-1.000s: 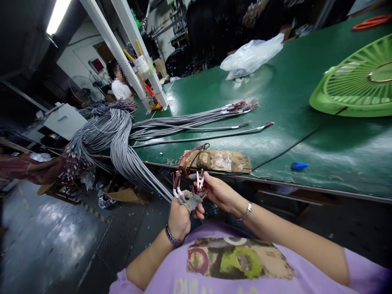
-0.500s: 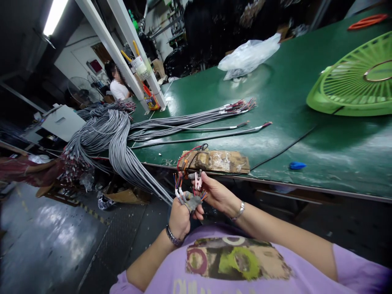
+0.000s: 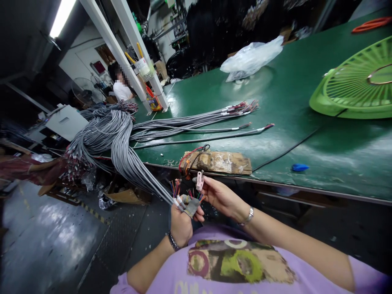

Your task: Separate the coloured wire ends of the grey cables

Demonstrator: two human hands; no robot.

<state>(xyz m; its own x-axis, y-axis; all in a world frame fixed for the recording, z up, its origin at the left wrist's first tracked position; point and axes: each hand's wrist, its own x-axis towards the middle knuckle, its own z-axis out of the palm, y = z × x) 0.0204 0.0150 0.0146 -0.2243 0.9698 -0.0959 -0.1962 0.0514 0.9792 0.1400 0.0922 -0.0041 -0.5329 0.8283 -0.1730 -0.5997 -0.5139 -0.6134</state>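
Note:
My left hand [image 3: 181,224] is closed round the ends of several grey cables [image 3: 159,191], whose stripped coloured wires [image 3: 176,187] stick up above the fist. Grey cloth [image 3: 190,205] covers some of its fingers. My right hand [image 3: 221,197] pinches a small pale pink clip [image 3: 200,181] just right of those wire ends. Behind both hands, at the bench's front edge, lies a worn wooden block [image 3: 226,162] with red and black leads [image 3: 191,154] on it.
A thick heap of grey cables [image 3: 118,130] hangs over the left bench edge. On the green bench [image 3: 294,77] are more cables [image 3: 196,118], a plastic bag [image 3: 251,59], a green fan [image 3: 346,94] and a blue object [image 3: 299,167]. A person [image 3: 121,85] is beyond the posts.
My right hand and the clip have shifted slightly right, away from the wire ends. My left hand still grips the cables, now turned a little. The whole view has shifted slightly.

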